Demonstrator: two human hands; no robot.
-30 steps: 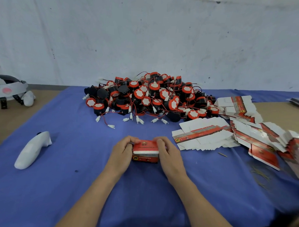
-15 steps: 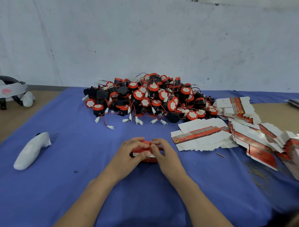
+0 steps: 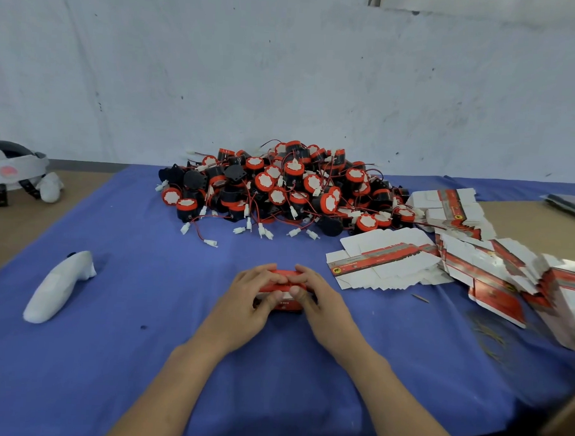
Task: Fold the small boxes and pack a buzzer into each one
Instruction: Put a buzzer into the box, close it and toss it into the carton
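1. A small red cardboard box [image 3: 287, 304] is held near the front middle of the table [image 3: 526, 225], over the blue cloth [image 3: 143, 310]. Whether it rests on the cloth cannot be told.
2. The box is largely hidden by fingers. Only a red strip of its top and part of its printed front face are seen.
3. The inside of the box is covered, so its contents cannot be made out.
4. The grip of the left hand [image 3: 246, 306] is closed round the box's left end. The grip of the right hand [image 3: 322, 305] is closed round its right end. The fingers of both are curled over the top and meet there.
5. Behind the box, round black-and-red buzzers [image 3: 280, 191] with red wires and white plugs are heaped loose on the cloth.
6. To the right, flat white-and-red box blanks [image 3: 386, 258] are fanned in overlapping stacks. The rightmost stack is blurred and cut off by the frame edge.
7. A white plastic handheld controller [image 3: 59, 285] is laid on the cloth, well to the left.
8. A grey-white headset [image 3: 14, 169] is seen on the bare brown table, cut off at the left edge.
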